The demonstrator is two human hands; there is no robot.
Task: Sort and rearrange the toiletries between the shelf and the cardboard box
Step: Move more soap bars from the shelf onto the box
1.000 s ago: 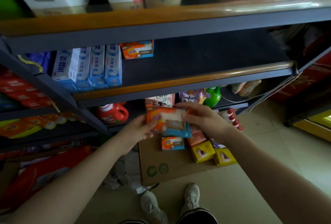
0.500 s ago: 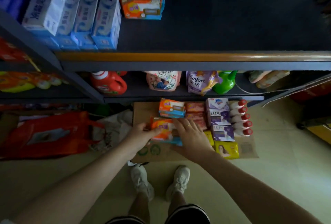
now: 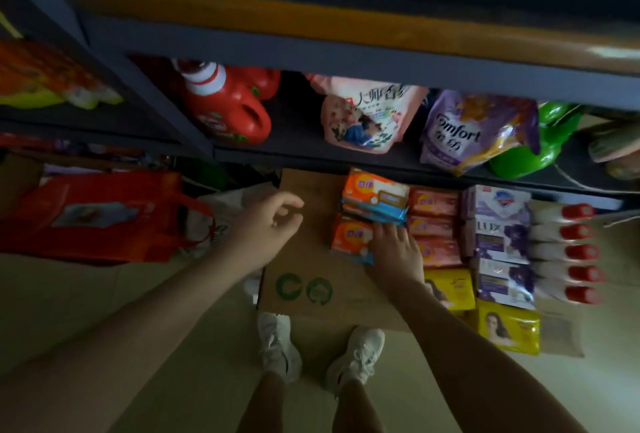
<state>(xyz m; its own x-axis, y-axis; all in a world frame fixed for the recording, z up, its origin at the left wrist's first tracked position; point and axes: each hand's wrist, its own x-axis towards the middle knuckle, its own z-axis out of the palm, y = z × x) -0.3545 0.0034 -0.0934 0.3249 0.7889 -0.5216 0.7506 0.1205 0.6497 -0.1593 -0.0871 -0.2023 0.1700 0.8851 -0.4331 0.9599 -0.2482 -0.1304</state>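
Cardboard box (image 3: 313, 261) lies flattened on the floor below the shelf (image 3: 346, 51), its bare left part printed with two green recycling marks. Right hand (image 3: 394, 252) rests palm-down with straight fingers on the lower orange soap pack (image 3: 349, 236), covering that pack's right end; the fingers press rather than curl round it. A second orange soap pack (image 3: 374, 195) sits just behind the first, stacked on a blue-edged pack. Left hand (image 3: 266, 224) hovers over the left edge of the cardboard, fingers loosely curled and holding nothing, apart from both orange packs. To the right of the orange packs stands a column of pink soap bars (image 3: 434, 224), then a column of purple soap boxes (image 3: 498, 242), then a row of white bottles with red caps (image 3: 568, 252) lying side by side. Two yellow soap packs (image 3: 505, 327) lie at the near edge of the cardboard, just beside the right forearm. On the lower shelf level behind the cardboard stand a red detergent jug (image 3: 232, 110), a pink refill pouch (image 3: 363, 117), a purple Comfort pouch (image 3: 474, 131) and a green bottle (image 3: 540, 148). A red bag (image 3: 93, 217) lies on the floor to the left. Two white shoes (image 3: 318, 351) show at the near edge of the cardboard.
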